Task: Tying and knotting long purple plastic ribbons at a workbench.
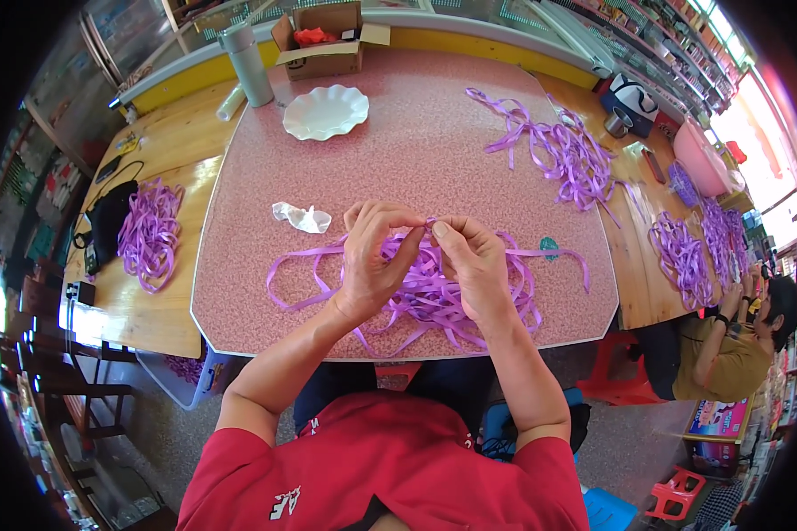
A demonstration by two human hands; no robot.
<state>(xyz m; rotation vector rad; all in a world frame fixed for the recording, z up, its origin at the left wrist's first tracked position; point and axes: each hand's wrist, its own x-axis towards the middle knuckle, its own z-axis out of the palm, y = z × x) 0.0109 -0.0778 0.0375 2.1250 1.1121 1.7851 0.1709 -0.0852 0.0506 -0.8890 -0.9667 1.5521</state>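
Note:
Above a loose heap of purple ribbon [429,296], my left hand [376,248] and my right hand [471,257] meet with their fingertips almost together. Both hands pinch a small piece of the purple ribbon between thumb and finger; the exact part held is mostly covered by the fingers. Loops of the heap spread out to the left and right on the pink speckled table mat [239,292]. A crumpled white tissue [301,218] lies just left of my left hand. Right of my right hand, a small green patch [549,248] shows beside a ribbon strand.
A white scalloped plate [326,113], a pale green bottle [246,66] and a cardboard box [321,58] stand toward the back. More purple ribbon lies at the far right [576,159] and on the left wooden table [150,234]. A co-worker [722,354] sits at the right.

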